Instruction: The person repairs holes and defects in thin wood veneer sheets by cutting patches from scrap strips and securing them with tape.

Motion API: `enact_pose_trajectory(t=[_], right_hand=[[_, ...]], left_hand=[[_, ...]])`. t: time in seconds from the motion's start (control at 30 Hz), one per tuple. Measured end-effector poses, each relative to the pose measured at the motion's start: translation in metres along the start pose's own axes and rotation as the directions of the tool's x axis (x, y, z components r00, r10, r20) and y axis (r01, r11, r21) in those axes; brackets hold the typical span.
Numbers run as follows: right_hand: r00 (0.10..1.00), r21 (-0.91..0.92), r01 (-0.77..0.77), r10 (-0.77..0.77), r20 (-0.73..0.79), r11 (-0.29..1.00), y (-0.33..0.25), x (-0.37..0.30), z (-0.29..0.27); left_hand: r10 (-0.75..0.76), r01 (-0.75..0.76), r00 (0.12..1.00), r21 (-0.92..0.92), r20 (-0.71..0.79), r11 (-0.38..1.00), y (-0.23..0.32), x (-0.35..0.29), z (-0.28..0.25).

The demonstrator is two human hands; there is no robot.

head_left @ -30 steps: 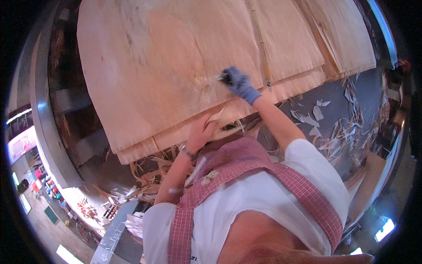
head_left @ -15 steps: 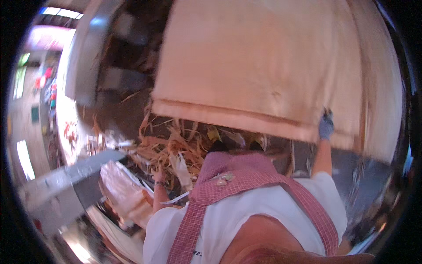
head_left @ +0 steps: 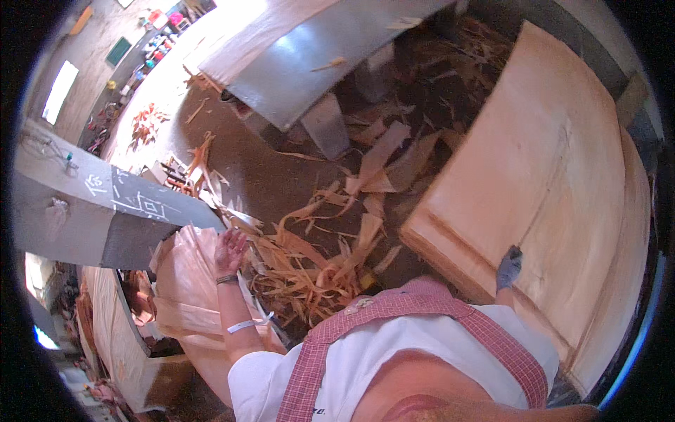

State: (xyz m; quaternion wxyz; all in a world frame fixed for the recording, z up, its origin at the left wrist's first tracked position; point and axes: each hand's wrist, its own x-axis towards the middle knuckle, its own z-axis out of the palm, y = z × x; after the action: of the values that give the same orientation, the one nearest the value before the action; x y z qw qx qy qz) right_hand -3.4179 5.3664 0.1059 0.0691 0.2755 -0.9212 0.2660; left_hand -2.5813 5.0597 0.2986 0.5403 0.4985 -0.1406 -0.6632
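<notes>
My left hand (head_left: pixel 230 251) is bare, palm up, with its fingers apart and nothing in them. It is raised beside a draped bundle of pinkish veneer sheets (head_left: pixel 188 285); whether it touches them I cannot tell. My right hand (head_left: pixel 509 269), in a grey glove, is over the top sheet of a large stack of pale wood veneer (head_left: pixel 562 190). Its fingers are drawn together around a dark bit at their tips, too small to make out. A long dark split runs along the top sheet away from these fingers.
Torn veneer strips (head_left: pixel 316 278) lie heaped on the floor before me. A grey metal-topped table (head_left: pixel 302 63) stands beyond them. At the left is a grey pillar-like block (head_left: pixel 119 204) with chalk marks. More veneer sheets (head_left: pixel 109 316) lie at lower left.
The view has swung to the left, so the stack now sits further right. My left hand has risen from beside the scraps and turned palm up. My right hand remains at the stack.
</notes>
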Motion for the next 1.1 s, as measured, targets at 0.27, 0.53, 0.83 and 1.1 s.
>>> enact_pose_trajectory(t=[0.27,0.53,0.83,1.1], right_hand=[[0.974,0.749,-0.145,-0.038,0.221,0.646,-0.439,-0.010,0.178],[0.889,0.816,-0.309,-0.158,0.431,0.488,-0.851,-0.033,0.354],[0.645,0.833,-0.141,-0.588,0.487,0.535,-1.208,-0.177,0.422],[0.872,0.360,0.217,-0.346,0.346,0.908,-1.421,-0.136,0.563]], left_hand=[[-0.121,0.115,0.985,0.056,0.120,0.992,0.059,0.113,-0.012],[-0.198,0.083,0.945,0.397,0.259,0.914,0.183,0.353,0.023],[-0.272,-0.034,0.851,0.563,0.450,0.826,0.358,0.607,0.108],[-0.297,-0.266,0.871,0.885,0.391,0.383,0.523,0.811,0.084]])
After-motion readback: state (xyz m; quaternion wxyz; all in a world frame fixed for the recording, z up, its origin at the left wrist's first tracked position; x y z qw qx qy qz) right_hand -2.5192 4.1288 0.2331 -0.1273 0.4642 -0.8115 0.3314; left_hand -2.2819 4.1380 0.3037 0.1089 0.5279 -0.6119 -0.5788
